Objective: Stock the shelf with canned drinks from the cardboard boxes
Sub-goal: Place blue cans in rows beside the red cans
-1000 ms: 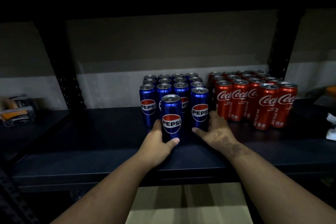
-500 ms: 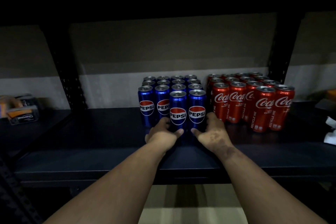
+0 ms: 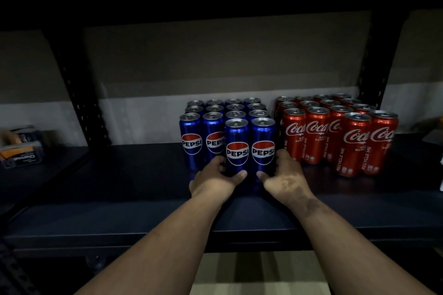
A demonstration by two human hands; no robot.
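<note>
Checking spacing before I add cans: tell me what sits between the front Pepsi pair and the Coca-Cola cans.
Only the right hand, wrapped round the right front Pepsi can; beside it, bare shelf before the Coca-Cola cans, in the head view.

Cardboard box cut by bottom edge, left packs blurred, white item cropped at right.

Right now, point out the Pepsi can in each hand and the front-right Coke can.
Left-hand Pepsi can (image 3: 237, 151): head view, on its logo.
Right-hand Pepsi can (image 3: 263, 152): head view, on its logo.
Front-right Coke can (image 3: 381, 141): head view, on its label.
</note>
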